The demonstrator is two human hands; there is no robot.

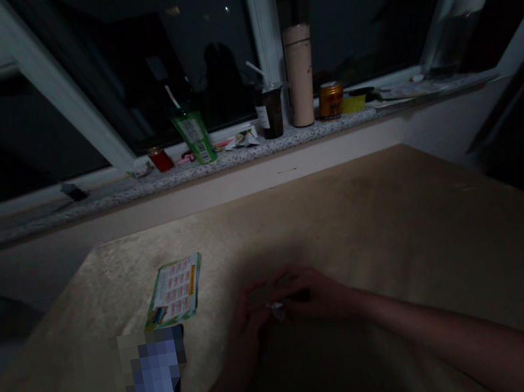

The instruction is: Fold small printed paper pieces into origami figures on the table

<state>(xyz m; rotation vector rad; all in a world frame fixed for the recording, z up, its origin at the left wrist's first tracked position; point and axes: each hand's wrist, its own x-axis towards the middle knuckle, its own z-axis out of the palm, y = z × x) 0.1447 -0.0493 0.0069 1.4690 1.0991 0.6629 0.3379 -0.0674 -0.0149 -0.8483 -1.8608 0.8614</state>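
Observation:
Both my hands meet at the near middle of a tan table point(374, 230) in dim light. My left hand point(247, 323) and my right hand point(313, 295) pinch a small pale crumpled scrap point(278, 309) between their fingertips, just above the tabletop. The scrap is too small and dark to name. A green-edged printed card point(175, 291) lies flat to the left of my hands.
A blurred flat object with a dark edge point(152, 391) lies at the near left. On the stone windowsill point(90, 199) stand a green bottle point(194, 137), a dark cup with a straw point(270, 110), a tall pale flask point(300, 74), a gold can point(330, 99) and a small red jar point(161, 158).

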